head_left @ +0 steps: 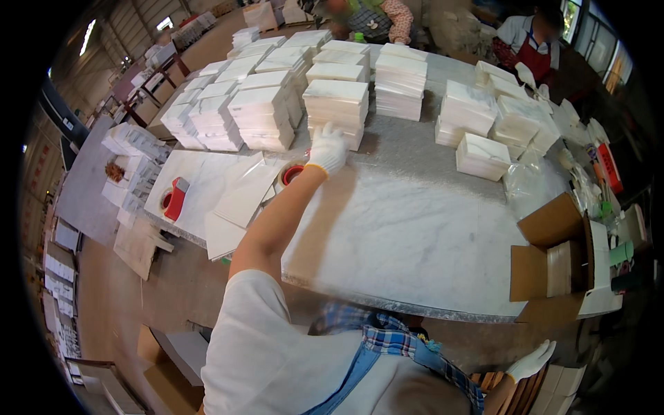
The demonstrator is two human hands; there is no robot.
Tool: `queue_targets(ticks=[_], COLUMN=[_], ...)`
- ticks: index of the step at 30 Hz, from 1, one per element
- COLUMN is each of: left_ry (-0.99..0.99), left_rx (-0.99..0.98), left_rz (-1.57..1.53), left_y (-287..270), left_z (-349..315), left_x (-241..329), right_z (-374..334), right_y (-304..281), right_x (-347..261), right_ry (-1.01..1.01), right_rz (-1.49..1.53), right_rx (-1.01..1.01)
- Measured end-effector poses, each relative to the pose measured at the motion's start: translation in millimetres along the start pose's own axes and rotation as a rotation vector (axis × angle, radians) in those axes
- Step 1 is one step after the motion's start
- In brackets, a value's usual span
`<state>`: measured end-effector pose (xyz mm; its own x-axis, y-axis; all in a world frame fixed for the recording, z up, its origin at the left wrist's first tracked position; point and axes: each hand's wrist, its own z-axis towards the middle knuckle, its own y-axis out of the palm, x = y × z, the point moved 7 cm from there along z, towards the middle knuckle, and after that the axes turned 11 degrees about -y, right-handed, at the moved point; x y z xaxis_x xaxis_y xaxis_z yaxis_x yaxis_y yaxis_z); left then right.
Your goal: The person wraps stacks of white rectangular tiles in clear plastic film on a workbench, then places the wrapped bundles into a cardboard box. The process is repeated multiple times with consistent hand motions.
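Observation:
My left hand [328, 151], in a white knitted glove, reaches far out over the marble-topped table. Its fingers are spread against or just before the lower front of a stack of white tiles [337, 102]; whether they touch is hard to tell. Beside the wrist lies a roll of tape [292, 173] with a red core, partly covering flat white sheets [245, 196]. Low on the right, my right hand [532, 361], also gloved, is open with fingers stretched out. It hangs above or beside wooden slats [522, 394] and holds nothing.
More tile stacks [259, 111] line the far left and right of the table [408, 242]. A red tape dispenser [177, 198] lies at left. An open cardboard box [553, 259] with tiles stands at the right edge. Two other people [377, 21] are across the table.

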<state>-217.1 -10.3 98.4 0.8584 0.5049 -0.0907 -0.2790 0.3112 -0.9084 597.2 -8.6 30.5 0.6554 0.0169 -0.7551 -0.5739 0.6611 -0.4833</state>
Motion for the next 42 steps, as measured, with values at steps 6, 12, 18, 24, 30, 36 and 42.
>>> queue_targets(ticks=[6, 12, 18, 24, 30, 36, 42], left_ry=[-0.156, 0.129, 0.477, 0.419, 0.379, 0.306, 0.203], left_rx=[0.154, 0.333, 0.429, 0.438, 0.241, -0.050, -0.058], left_rz=[-0.409, -0.706, -0.685, -0.673, -0.872, -0.848, -0.436], left_y=[-37, -149, -193, -226, -195, -158, -106], left_z=[15, 1, -44, -89, -101, -108, -106], left_x=[-23, 37, 139, 205, 224, 199, 113], right_z=[-42, -88, -157, -193, -142, -101, -50], right_y=[-4, 52, 127, 166, 169, 161, 167], right_x=[-59, -191, -331, -367, -343, -341, -308], right_ry=[-0.212, -0.351, -0.803, -0.761, -0.766, -0.450, -0.446], right_rz=[0.057, 0.228, 0.365, 0.190, 0.470, 0.552, 0.516], right_rx=[0.013, -0.409, -0.843, -0.739, -0.492, -0.612, -0.525])
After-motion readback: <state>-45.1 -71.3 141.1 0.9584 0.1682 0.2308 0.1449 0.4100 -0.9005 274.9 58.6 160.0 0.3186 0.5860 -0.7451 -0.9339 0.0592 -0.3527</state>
